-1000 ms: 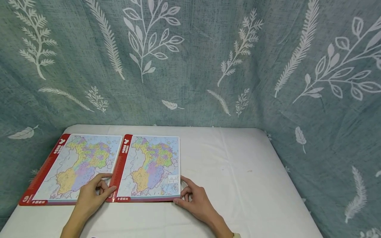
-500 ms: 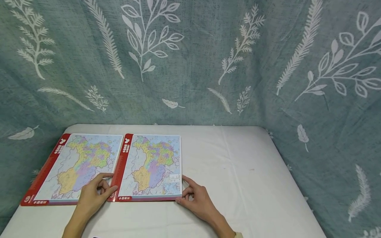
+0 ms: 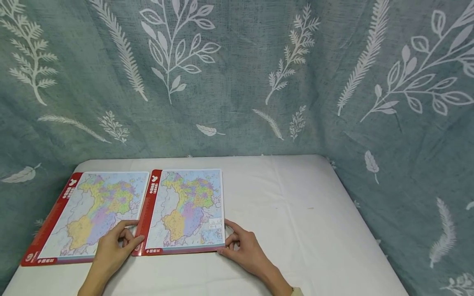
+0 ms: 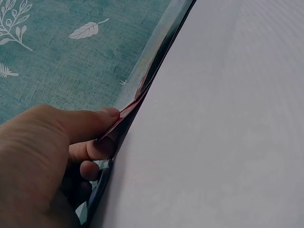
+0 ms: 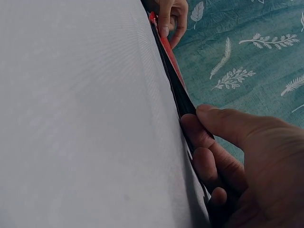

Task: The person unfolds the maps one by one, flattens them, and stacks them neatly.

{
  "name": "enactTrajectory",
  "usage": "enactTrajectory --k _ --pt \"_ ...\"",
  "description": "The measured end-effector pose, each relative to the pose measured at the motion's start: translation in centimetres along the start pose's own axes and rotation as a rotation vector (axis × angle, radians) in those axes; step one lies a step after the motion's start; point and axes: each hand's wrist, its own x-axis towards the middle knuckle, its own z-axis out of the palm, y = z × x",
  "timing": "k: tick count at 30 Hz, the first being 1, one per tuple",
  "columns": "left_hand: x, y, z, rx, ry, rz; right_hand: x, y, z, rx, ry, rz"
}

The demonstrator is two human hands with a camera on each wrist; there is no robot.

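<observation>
Two flat map sheets with red borders lie side by side on the white-covered table. At the near left corner of the right-hand map (image 3: 185, 209), my left hand (image 3: 112, 248) pinches the red border. My right hand (image 3: 246, 251) pinches the same map at its near right corner. In the left wrist view the thumb of my left hand (image 4: 42, 147) is above the map's thin edge (image 4: 124, 113), with fingers beneath. The right wrist view has my right hand (image 5: 266, 152) likewise gripping the edge. My left forearm and hand partly cover the left-hand map (image 3: 81, 234).
White cloth covers the table (image 3: 281, 213), with its bare surface stretching to the right of the maps. A green curtain (image 3: 237, 74) with white leaf prints hangs behind the table and along its sides.
The head view has shifted slightly. Both hands keep their hold on the right-hand map, and neither map has clearly moved on the table.
</observation>
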Motion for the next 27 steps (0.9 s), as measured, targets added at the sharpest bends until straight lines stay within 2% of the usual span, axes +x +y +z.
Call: enactTrajectory --k 12,16,22,27 --pt "-0.01 -0.21 0.08 0.006 0.004 0.033 -0.06 0.17 0.02 0.016 -0.010 0.012" --pt "-0.04 -0.24 -0.22 0.013 0.009 0.031 -0.07 0.09 0.34 0.017 -0.013 -0.001" --pt "-0.13 -0.17 0.16 -0.012 0.004 0.039 -0.17 0.13 0.11 -0.007 -0.002 -0.017" --pt "-0.12 -0.19 0.21 0.020 0.013 0.028 -0.08 0.11 0.07 0.022 -0.014 -0.021"
